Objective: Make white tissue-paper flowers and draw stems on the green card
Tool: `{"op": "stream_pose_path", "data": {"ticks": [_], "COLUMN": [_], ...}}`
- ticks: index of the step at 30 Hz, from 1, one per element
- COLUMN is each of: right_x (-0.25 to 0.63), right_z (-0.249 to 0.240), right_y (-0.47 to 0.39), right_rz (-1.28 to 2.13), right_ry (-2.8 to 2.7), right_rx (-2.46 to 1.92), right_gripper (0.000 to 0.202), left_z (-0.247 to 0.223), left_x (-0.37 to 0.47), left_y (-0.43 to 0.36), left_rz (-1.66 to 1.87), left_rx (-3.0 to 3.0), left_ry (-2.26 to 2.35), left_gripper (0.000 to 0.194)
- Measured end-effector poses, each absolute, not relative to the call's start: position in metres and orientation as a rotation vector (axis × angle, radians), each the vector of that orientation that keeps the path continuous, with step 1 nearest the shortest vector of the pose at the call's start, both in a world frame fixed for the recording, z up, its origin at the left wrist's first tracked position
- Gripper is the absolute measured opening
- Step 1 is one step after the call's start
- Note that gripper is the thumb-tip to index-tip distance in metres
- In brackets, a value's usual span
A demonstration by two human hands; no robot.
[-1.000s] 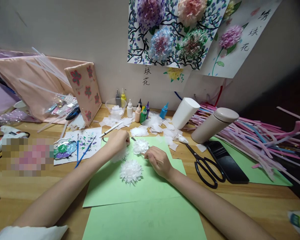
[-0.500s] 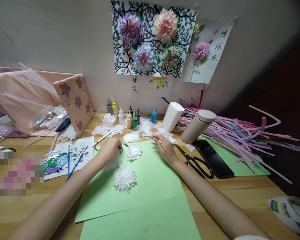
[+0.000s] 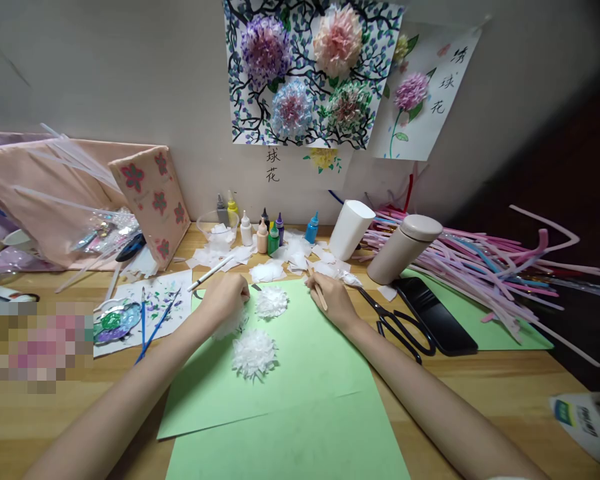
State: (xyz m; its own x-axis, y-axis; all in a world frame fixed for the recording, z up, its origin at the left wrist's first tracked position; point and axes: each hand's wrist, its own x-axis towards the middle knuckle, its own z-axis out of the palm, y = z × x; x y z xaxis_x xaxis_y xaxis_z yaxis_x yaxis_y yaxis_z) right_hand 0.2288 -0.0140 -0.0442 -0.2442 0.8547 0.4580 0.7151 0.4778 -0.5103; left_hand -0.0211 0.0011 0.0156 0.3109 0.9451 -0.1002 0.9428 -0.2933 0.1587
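My left hand (image 3: 226,301) is closed in a loose fist at the upper left of the green paper (image 3: 320,427). Beneath it a white paper flower (image 3: 231,325) is partly covered; whatever the fingertips pinch is hidden. Two more fluffy white paper flowers lie close by: a smaller one (image 3: 271,303) just right of that hand and a larger one (image 3: 255,354) nearer me. My right hand (image 3: 334,303) grips a thin pale wooden stick (image 3: 321,297) at the paper's upper right, its tip near the loose white paper pieces (image 3: 297,253).
Black scissors (image 3: 397,323) and a phone (image 3: 435,317) lie right of my right hand. Behind stand small paint bottles (image 3: 273,239), a white container (image 3: 351,230) and a beige tumbler (image 3: 405,249). Left are a white pen (image 3: 211,273), paintbrushes (image 3: 156,330) and a palette (image 3: 125,320).
The view has shifted slightly, so everything sits a little further right. My right fingers have curled in, and the stick shows more plainly. My left hand stays over the flower.
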Motion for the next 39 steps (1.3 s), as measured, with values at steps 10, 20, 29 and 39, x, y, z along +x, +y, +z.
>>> {"op": "stream_pose_path", "data": {"ticks": [10, 20, 29, 39], "right_x": [0.204, 0.188, 0.19, 0.187], "right_z": [-0.038, -0.032, -0.033, -0.038], "right_y": [-0.03, -0.041, -0.046, -0.05], "right_rz": [0.803, 1.406, 1.316, 1.247], "right_ry": [-1.553, -1.335, -1.401, -1.263], "right_rx": [-1.067, -0.827, -0.827, -0.947], "right_gripper": [0.014, 0.022, 0.022, 0.051], "left_z": [0.021, 0.02, 0.042, 0.058], "left_x": [-0.022, 0.009, -0.007, -0.03], "left_y": [0.0, -0.029, -0.014, -0.01], "left_rz": [0.209, 0.542, 0.691, 0.362], "left_rx": [2.39, 1.988, 1.954, 1.926], "left_ry": [1.58, 0.99, 1.185, 1.179], "left_gripper": [0.016, 0.04, 0.018, 0.02]}}
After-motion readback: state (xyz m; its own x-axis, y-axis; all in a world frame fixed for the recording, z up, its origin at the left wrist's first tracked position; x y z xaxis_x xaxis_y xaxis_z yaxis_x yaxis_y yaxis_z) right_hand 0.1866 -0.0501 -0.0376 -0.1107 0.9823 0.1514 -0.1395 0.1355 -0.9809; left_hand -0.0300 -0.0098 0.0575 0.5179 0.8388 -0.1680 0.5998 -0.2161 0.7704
